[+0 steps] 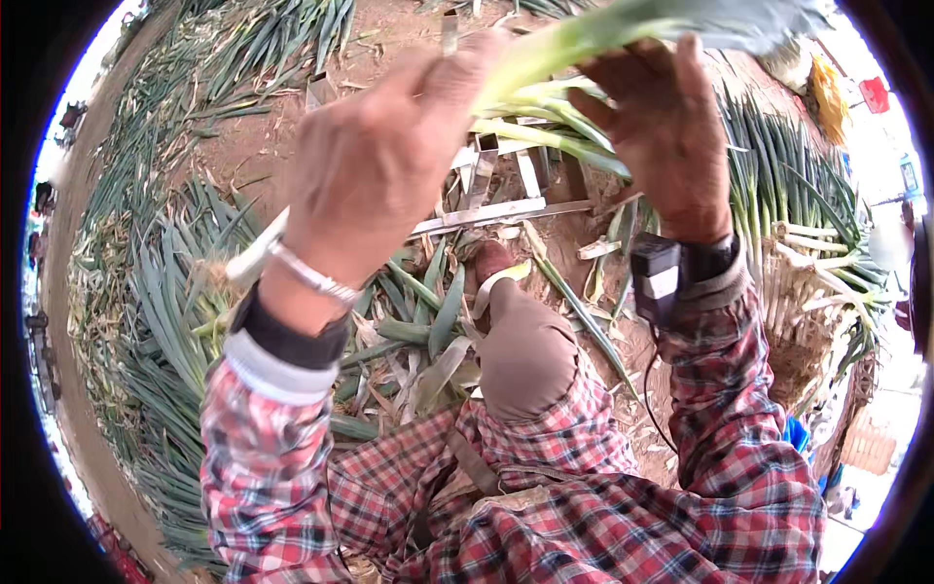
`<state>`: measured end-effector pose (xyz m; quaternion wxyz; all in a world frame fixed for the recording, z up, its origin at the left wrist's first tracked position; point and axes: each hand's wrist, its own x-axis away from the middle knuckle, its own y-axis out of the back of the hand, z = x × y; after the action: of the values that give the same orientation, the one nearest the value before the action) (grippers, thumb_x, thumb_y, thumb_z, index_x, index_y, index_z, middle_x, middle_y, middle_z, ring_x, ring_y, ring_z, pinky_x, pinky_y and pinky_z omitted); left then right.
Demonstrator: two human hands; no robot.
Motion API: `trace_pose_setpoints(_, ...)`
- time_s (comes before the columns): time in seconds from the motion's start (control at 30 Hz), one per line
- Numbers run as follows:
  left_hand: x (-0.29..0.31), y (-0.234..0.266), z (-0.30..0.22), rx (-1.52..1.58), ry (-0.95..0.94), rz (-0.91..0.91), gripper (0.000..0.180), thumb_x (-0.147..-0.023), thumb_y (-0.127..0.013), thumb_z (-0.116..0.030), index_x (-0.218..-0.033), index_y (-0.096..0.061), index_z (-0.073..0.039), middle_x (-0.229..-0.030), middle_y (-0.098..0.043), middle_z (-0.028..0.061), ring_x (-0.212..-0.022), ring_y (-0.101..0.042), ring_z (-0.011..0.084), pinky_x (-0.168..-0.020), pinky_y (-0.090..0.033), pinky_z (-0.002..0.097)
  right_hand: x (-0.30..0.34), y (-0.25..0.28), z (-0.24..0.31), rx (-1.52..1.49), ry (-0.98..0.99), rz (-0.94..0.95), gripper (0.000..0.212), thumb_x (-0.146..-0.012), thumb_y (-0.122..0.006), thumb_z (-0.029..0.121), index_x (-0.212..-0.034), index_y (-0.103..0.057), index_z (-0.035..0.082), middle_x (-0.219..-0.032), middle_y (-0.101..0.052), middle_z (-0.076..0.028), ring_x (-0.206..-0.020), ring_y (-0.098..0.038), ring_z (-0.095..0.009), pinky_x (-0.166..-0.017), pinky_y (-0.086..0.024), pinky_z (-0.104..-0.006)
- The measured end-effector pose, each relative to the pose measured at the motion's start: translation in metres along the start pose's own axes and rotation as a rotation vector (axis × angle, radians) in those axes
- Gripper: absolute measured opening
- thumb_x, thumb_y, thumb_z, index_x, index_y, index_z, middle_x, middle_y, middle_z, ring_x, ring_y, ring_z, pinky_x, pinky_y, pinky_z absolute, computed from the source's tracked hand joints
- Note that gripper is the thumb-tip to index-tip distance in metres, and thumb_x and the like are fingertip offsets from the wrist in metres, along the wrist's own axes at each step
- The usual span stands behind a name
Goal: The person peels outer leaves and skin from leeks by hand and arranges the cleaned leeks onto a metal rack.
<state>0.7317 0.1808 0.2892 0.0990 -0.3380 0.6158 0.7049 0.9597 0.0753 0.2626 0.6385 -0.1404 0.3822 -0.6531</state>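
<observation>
My left hand [375,161] is raised, somewhat blurred, with its fingers closed round a long leek [550,49]. The white root end sticks out past my wrist at the lower left, and the green leaves stretch to the upper right. Just below those leaves is my right hand [666,146], its fingers apart and bent upward with nothing gripped in them. Whether its fingertips touch the leaves I cannot tell. Beneath the hands several more leeks [555,141] lie across a low metal frame [482,214] on the ground.
Heaps of green leek leaves [165,389] cover the ground on the left. A stack of leeks [778,185] with white ends piled together stands at the right. Stripped peelings [428,380] lie round my knee [525,365]. A cable runs from a small black box [657,273] on my right wrist.
</observation>
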Motion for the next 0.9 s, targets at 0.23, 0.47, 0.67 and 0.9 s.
trace_pose_setpoints(0.23, 0.027, -0.15, 0.035, 0.124, 0.113, 0.004, 0.045, -0.082, -0.066, -0.012, -0.127, -0.06, -0.016, -0.081, -0.059, 0.0059, -0.075, -0.062, 0.0236, -0.065, -0.051, 0.0379, 0.022, 0.101, -0.031, 0.087, 0.095, -0.474, 0.024, -0.1, -0.052, 0.028, -0.11, -0.063, 0.009, -0.109, -0.067, -0.008, -0.102, -0.062, -0.021, -0.087, -0.05, -0.0389)
trace_pose_setpoints(0.47, 0.02, -0.179, 0.047, 0.198, 0.025, -0.126, 0.042, -0.083, -0.066, -0.016, -0.124, -0.062, -0.021, -0.08, -0.059, 0.0014, -0.077, -0.06, 0.0203, -0.065, -0.049, 0.0362, 0.037, 0.11, -0.04, 0.945, -0.351, -0.555, 0.023, -0.099, -0.057, 0.027, -0.099, -0.062, 0.004, -0.086, -0.065, -0.006, -0.078, -0.06, -0.014, -0.074, -0.049, -0.0277)
trace_pose_setpoints(0.67, 0.016, -0.186, 0.1, 0.062, 0.021, -0.171, 0.046, -0.082, -0.065, -0.011, -0.125, -0.062, -0.028, -0.079, -0.051, -0.0006, -0.076, -0.056, 0.0178, -0.067, -0.044, 0.0353, -0.013, 0.059, -0.043, 1.853, 0.114, -0.138, 0.02, -0.086, -0.068, 0.005, -0.105, -0.059, 0.002, -0.086, -0.067, -0.008, -0.075, -0.065, -0.021, -0.07, -0.051, -0.0323)
trace_pose_setpoints(0.9, 0.041, -0.192, 0.111, -0.069, 0.119, -0.092, 0.048, -0.079, -0.065, -0.008, -0.124, -0.063, -0.026, -0.083, -0.051, -0.0007, -0.081, -0.055, 0.0186, -0.073, -0.042, 0.0365, -0.055, 0.05, -0.026, 2.111, 0.224, 0.205, 0.039, -0.082, -0.072, 0.021, -0.115, -0.059, 0.005, -0.106, -0.062, -0.012, -0.103, -0.057, -0.031, -0.093, -0.041, -0.0423)
